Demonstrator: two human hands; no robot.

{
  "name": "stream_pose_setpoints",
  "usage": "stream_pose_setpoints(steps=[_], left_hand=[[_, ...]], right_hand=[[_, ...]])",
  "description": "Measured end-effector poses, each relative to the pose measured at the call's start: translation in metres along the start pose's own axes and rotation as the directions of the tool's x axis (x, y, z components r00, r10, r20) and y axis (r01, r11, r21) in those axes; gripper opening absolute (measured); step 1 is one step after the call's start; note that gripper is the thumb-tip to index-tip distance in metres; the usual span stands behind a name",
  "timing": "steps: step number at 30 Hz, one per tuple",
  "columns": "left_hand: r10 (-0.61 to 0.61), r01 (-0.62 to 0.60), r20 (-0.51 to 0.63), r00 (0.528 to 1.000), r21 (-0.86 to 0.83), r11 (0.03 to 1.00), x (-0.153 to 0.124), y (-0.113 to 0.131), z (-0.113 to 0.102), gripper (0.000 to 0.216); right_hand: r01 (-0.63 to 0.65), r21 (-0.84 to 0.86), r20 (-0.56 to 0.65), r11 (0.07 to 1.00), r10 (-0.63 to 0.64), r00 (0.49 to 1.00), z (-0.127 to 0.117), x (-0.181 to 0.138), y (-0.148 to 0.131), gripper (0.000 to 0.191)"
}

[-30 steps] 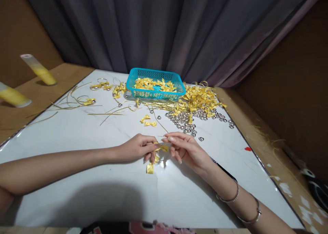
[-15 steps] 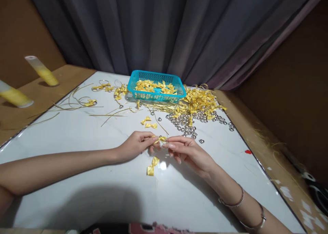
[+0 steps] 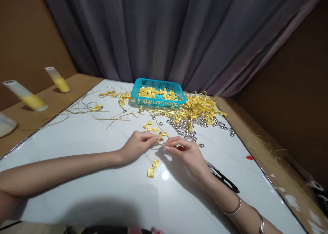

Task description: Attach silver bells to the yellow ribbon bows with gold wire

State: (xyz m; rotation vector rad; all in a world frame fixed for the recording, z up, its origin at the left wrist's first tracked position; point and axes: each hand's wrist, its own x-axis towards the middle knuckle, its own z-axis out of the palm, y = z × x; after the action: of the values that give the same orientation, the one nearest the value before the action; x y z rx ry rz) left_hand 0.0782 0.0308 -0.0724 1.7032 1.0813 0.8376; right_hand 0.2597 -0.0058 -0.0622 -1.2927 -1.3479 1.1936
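Observation:
My left hand [image 3: 138,145] and my right hand [image 3: 184,152] meet fingertip to fingertip over the white table [image 3: 77,152]. Both pinch a small yellow ribbon bow on a thin gold cord [image 3: 163,135], held just above the surface. A loose yellow bow [image 3: 153,168] lies on the table a little nearer to me, below the hands. Two more bows [image 3: 150,126] lie just beyond my left fingers. My right wrist wears thin bracelets [image 3: 232,210].
A turquoise basket [image 3: 159,102] with bows stands at the back. To its right lie a heap of yellow bows [image 3: 201,106] and silver beads [image 3: 189,128]. Gold cords [image 3: 84,107] trail at the left. Black scissors [image 3: 222,177] lie under my right forearm. Spools [image 3: 25,95] stand on the brown ledge.
Both hands have moved slightly away from me with the bow, leaving the loose bow lying apart below them. The camera has tilted, and the scissors now show beside my right forearm.

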Motion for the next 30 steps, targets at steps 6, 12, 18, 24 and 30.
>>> stream_pose_setpoints(steps=[6,12,18,24,30], left_hand=[[-0.006,0.008,-0.03,1.0,0.053,0.999,0.0,0.004,0.011,0.031],[0.012,-0.011,-0.047,0.999,0.005,1.0,-0.001,-0.008,0.025,0.03],[0.043,-0.043,-0.004,0.999,0.02,0.999,-0.001,-0.012,0.022,0.03],[0.132,-0.132,-0.007,0.991,0.022,0.991,-0.003,-0.01,0.022,0.027],[0.155,-0.155,0.006,0.988,0.038,0.987,-0.004,-0.01,0.022,0.028]], right_hand=[[-0.06,-0.117,-0.075,0.991,0.052,0.996,0.001,-0.003,0.002,0.012],[0.099,-0.156,-0.128,0.983,-0.119,0.985,0.007,-0.002,0.016,0.007],[0.064,-0.142,-0.144,0.988,-0.085,0.986,0.006,0.0,0.018,0.009],[0.077,-0.127,-0.093,0.989,-0.089,0.992,0.007,0.001,0.017,0.01],[0.044,-0.236,-0.063,0.971,-0.06,0.996,0.007,-0.001,0.017,0.015]])
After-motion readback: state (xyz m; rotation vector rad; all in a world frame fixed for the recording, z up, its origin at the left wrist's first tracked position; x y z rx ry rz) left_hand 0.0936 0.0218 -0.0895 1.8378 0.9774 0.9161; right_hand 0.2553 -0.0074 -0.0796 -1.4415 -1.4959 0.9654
